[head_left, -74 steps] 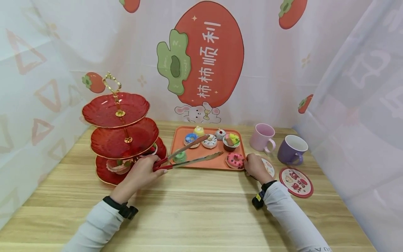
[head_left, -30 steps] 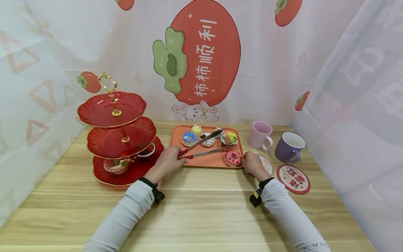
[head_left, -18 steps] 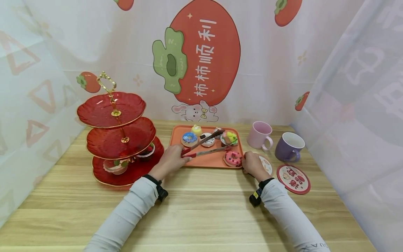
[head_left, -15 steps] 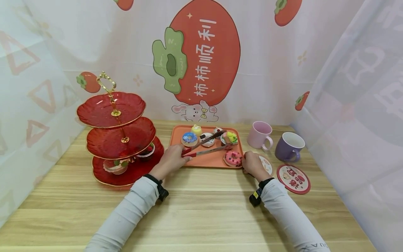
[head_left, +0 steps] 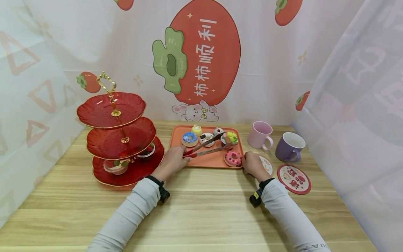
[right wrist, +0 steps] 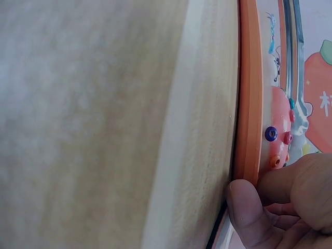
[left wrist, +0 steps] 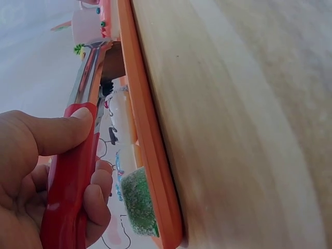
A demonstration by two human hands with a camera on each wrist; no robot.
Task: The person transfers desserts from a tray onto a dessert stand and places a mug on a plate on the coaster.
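Observation:
My left hand (head_left: 172, 160) grips the red handles of metal tongs (head_left: 206, 151), seen closely in the left wrist view with the thumb along the handle. The tongs reach over the orange tray (head_left: 211, 163). Their tips lie at either side of a fruit-topped cupcake (head_left: 230, 137); whether both touch it I cannot tell. With thumb and fingers my right hand (head_left: 254, 165) pinches the tray's front right corner, beside a pink donut (head_left: 233, 158). Also on the tray are a blue donut (head_left: 190, 139), a white donut (head_left: 207, 139), a yellow cake (head_left: 196, 130), a cherry-topped cake (head_left: 218, 131) and a green cake (left wrist: 138, 201).
A red three-tier stand (head_left: 116, 138) with a gold handle rises at left, two cakes on its lowest plate. Right of the tray stand a pink mug (head_left: 259, 135) and a purple mug (head_left: 289, 148). One round coaster (head_left: 294, 179) lies in front; another (head_left: 266, 165) is partly behind my right hand.
My left hand has moved right from beside the stand, bringing the tong tips to the fruit-topped cupcake. The gap between the tips has narrowed. My right hand stays at the tray corner.

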